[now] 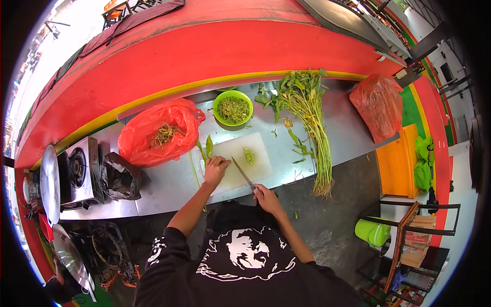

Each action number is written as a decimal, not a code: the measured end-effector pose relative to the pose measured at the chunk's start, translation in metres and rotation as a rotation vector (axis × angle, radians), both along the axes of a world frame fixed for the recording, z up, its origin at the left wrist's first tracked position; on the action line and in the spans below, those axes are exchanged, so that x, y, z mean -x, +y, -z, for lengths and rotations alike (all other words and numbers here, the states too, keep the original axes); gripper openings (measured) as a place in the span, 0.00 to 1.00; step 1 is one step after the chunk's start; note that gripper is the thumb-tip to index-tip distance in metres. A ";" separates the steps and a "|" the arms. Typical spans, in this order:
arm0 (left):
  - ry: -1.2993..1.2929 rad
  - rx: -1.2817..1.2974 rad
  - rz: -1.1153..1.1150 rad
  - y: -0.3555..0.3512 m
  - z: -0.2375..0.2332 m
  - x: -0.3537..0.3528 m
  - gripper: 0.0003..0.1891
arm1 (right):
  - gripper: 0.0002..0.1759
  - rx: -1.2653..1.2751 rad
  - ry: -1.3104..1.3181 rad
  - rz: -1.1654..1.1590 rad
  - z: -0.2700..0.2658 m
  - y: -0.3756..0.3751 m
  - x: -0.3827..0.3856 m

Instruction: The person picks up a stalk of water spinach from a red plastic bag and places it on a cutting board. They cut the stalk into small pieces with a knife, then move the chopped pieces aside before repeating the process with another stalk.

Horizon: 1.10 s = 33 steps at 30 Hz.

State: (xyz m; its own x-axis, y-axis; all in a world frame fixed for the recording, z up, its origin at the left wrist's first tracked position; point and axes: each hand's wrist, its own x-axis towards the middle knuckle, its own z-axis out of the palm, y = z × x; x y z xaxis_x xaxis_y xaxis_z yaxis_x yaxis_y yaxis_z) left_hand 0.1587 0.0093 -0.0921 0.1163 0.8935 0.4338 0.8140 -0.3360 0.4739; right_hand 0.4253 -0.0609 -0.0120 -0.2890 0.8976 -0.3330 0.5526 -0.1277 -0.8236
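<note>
Left hand (217, 169): fingers bunched up over the left side of the board (261, 146), can't really tell what's in them
Right hand (265, 197): wrapped round the knife (242, 173) handle, by the board's near edge
Blade: slanting over the board, tip just left of the chopped bits (249, 155)
Green bowl (233, 93): just past the board, loads more chopped stuff in there
Long greens (313, 120): right of the board, roots poking past the table's (348, 128) near edge

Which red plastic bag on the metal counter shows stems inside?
The open red plastic bag left of the lime-green round bowl: tangled brownish stems show in its mouth. The red plastic bag at far right shows no contents.
</note>
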 end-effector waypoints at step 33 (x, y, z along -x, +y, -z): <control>0.121 0.300 0.454 -0.040 -0.025 0.073 0.03 | 0.21 0.012 0.026 0.104 0.008 -0.011 -0.011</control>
State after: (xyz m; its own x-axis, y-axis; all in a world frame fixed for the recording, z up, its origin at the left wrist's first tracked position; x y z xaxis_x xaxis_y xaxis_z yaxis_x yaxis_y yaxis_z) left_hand 0.0855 -0.0304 -0.0671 0.5516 0.8243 0.1272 0.6737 -0.5303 0.5147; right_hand 0.4366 -0.0717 -0.0199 -0.2032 0.9190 -0.3378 0.5145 -0.1933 -0.8354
